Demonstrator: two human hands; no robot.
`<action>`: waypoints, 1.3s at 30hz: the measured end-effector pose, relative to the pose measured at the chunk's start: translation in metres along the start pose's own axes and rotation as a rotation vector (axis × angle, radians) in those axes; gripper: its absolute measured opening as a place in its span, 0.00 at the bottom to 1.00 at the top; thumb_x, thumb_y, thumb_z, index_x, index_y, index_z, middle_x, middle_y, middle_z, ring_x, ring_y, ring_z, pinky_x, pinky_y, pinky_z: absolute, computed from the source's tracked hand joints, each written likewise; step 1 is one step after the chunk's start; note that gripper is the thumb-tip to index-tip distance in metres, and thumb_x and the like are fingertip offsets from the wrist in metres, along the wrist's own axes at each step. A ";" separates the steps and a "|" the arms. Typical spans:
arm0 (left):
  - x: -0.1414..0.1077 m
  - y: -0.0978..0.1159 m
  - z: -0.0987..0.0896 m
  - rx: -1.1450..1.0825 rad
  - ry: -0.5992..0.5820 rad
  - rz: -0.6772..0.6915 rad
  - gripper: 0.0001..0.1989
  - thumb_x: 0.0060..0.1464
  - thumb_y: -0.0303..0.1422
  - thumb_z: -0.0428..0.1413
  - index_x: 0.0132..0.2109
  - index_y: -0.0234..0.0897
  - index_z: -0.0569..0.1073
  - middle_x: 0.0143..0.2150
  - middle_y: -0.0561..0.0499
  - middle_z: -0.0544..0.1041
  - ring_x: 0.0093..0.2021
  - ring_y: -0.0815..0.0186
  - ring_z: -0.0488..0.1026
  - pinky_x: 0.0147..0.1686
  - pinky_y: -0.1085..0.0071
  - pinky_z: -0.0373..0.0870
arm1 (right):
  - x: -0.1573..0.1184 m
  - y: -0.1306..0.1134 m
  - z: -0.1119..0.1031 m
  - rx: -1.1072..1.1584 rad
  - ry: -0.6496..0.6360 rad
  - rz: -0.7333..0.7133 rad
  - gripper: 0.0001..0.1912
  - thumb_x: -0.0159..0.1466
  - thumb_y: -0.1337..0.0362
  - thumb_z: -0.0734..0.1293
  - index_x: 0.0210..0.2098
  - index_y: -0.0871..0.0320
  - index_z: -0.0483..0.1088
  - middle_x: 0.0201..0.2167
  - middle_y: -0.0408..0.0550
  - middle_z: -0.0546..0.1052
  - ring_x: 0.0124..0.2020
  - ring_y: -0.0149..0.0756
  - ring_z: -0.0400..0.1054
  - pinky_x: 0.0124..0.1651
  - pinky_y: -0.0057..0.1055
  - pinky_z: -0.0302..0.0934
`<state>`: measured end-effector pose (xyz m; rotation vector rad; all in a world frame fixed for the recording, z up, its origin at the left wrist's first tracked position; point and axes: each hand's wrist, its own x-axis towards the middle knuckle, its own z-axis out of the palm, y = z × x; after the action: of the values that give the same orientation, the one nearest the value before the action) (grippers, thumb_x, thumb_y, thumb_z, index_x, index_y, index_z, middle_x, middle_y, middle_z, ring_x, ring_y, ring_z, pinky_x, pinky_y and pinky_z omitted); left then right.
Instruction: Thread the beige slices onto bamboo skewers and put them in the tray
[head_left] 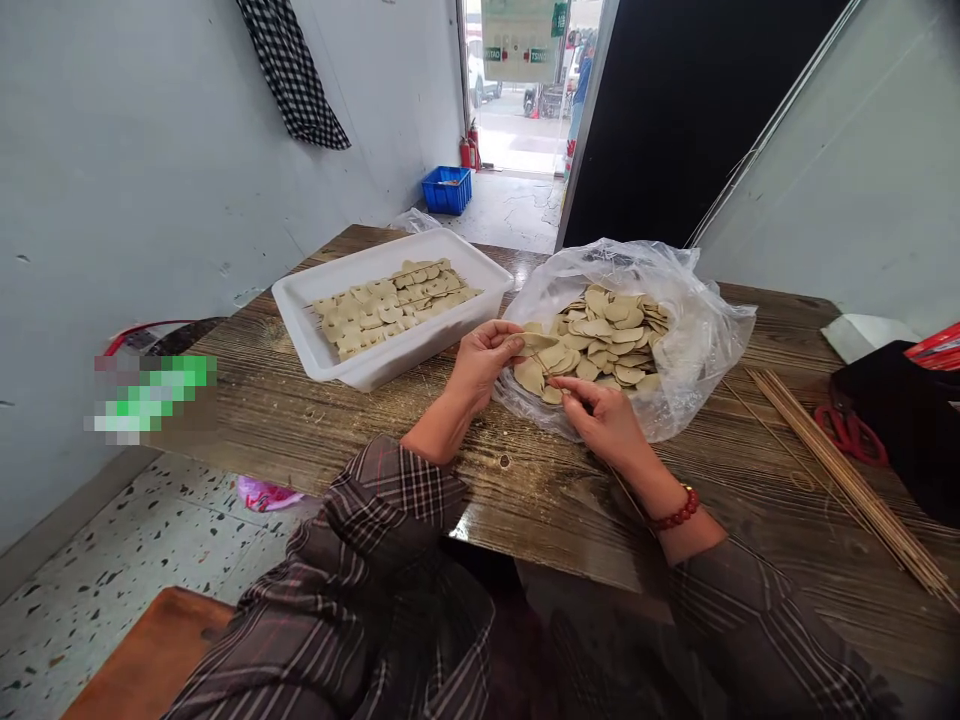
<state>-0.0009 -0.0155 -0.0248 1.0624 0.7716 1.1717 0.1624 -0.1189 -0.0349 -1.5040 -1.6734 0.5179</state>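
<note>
Nearest first, with the clock centred between the two hands: down at seven to eight o'clock there's a brown wooden seat (pixel 154 655) on the speckled floor (pixel 112 530). Up to the bench (pixel 517 480), and at four o'clock lies a bundle of thin sticks (pixel 847 475), with red-handled scissors (pixel 851 436) just beyond it.

Now the middle! The right hand (pixel 609 425), red beads (pixel 677 512) at its wrist, has its fingers closed around a thin stick (pixel 622 488) running back beneath the palm. And the left hand (pixel 486 362), thumb and fingers pinched together, has hold of a flat beige slice (pixel 538 343). Whether the stick goes through that slice, I can't tell from here.

Over to two o'clock, and it's the open clear plastic bag (pixel 701 375), heaped with loose beige slices (pixel 622 325), its near edge right by both hands. Round to ten o'clock, a white tray (pixel 304 335) sits on the bench holding skewered slices (pixel 375 305) laid flat.

Far out at eleven o'clock, a blue crate (pixel 448 195) on the floor, red fire extinguishers (pixel 470 150) just behind, then the bright doorway (pixel 517 125).
</note>
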 end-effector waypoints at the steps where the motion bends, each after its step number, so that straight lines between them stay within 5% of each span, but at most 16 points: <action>1: 0.000 0.000 0.000 0.003 -0.003 0.000 0.17 0.37 0.35 0.68 0.35 0.33 0.74 0.29 0.53 0.77 0.31 0.71 0.73 0.33 0.73 0.74 | 0.000 0.000 0.000 -0.012 0.000 -0.005 0.20 0.61 0.64 0.60 0.46 0.64 0.78 0.22 0.45 0.76 0.20 0.31 0.61 0.26 0.29 0.53; 17: -0.007 -0.001 0.009 -0.014 -0.064 -0.031 0.17 0.39 0.34 0.69 0.38 0.32 0.76 0.31 0.51 0.79 0.33 0.69 0.77 0.36 0.73 0.75 | 0.002 0.005 0.002 -0.110 0.079 -0.078 0.19 0.62 0.66 0.59 0.45 0.62 0.79 0.26 0.49 0.80 0.22 0.32 0.65 0.28 0.29 0.57; 39: -0.004 0.000 0.005 -0.245 0.025 -0.156 0.12 0.43 0.28 0.66 0.36 0.31 0.73 0.34 0.50 0.78 0.32 0.66 0.78 0.36 0.66 0.78 | -0.002 0.006 0.001 -0.115 0.071 -0.193 0.17 0.64 0.66 0.61 0.46 0.61 0.77 0.34 0.51 0.82 0.30 0.35 0.74 0.36 0.30 0.66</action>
<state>0.0023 -0.0210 -0.0231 0.7725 0.6978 1.1154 0.1651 -0.1190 -0.0410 -1.4053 -1.7954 0.2658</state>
